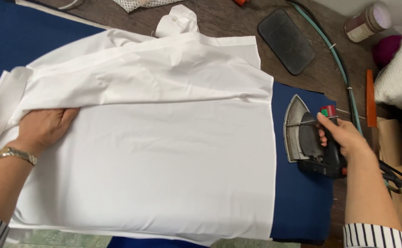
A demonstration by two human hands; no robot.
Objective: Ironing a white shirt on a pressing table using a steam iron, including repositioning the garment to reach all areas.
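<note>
Left hand [44, 126] is pressing flat, fingers spread, on the white shirt [164, 156] lying across the blue board [302, 202], right hand [343, 135] is gripping the iron [304, 138] at the right, and a lidded jar [367, 21] far right is hiding its contents.

bright, even light; sharp picture

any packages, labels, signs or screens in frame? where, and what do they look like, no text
Round brown jar with pale label and whitish lid: top right on the wooden table, lying tilted.
White mesh-textured bag: right edge, bulging, partly cut off.
No signs or screens.
</note>
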